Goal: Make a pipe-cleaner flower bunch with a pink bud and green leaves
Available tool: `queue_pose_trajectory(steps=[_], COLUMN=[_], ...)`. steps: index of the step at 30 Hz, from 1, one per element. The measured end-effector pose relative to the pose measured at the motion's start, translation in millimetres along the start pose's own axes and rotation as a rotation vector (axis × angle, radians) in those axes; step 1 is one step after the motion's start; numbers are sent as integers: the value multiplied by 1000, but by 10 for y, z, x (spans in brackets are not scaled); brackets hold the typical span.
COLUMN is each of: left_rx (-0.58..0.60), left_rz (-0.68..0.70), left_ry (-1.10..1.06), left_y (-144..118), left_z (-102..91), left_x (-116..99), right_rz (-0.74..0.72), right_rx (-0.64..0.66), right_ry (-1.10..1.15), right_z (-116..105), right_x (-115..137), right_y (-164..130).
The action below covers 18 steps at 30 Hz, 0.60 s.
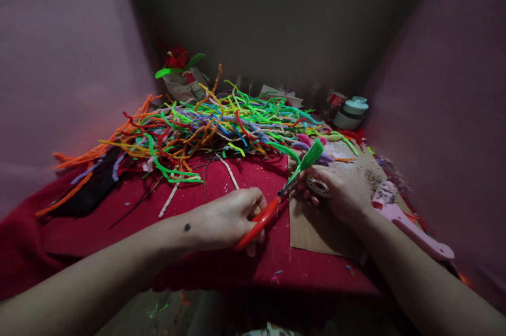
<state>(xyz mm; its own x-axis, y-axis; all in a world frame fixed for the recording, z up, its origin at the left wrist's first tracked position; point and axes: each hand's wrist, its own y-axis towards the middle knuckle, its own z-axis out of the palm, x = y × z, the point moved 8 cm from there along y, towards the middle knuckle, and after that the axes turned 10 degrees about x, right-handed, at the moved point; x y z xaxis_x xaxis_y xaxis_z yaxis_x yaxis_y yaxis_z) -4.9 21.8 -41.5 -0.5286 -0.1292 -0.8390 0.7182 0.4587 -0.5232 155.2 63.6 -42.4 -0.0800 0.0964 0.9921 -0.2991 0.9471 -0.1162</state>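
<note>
Red-clothed counter (221, 267) sitting between pinkish walls, dim room. Big tangled pile of pipe cleaners (205, 125) lying at the back left, mostly unused by the look of it. Left hand (231, 217) gripping red-handled scissors (261, 220), blades pointing right at a green pipe-cleaner stem (308, 159). Right hand (340, 194) closing around that stem and a tape roll (318, 187) over brown cardboard (316, 230). Stem looking fuzzy, bright green, partly wrapped; trimming seems underway, not finished. Pink tool (411, 228) lying far right.

A home craft corner.
Heaped pipe cleaners (205, 125) on a red cloth (221, 252) mid-frame, pink walls (59, 62) on both sides.
</note>
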Motion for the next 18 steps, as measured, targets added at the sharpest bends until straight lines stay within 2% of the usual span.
queue_pose_trajectory(steps=[4,7,11,13,15,18], left_rx=[-106,-172,-391,-475,-558,-657], left_rz=[66,46,-149,-225,-182,62], left_ry=[479,765,1041,1146,1226,1176], left_y=[-242,-402,-475,-445,-395,-339], left_z=[-202,-341,-621,-697,-692,-572], left_x=[-95,-84,55,102,50,-161], right_rz=[-10,-42,-91,-119,-137,-137], right_rx=[8,79,224,273,291,277], right_ry=[24,66,188,253,303,352], right_z=[-23,0,103,161,213,280], right_x=[-23,-60,-71,-48,-26,-15], right_y=[18,43,41,20,-4,-39])
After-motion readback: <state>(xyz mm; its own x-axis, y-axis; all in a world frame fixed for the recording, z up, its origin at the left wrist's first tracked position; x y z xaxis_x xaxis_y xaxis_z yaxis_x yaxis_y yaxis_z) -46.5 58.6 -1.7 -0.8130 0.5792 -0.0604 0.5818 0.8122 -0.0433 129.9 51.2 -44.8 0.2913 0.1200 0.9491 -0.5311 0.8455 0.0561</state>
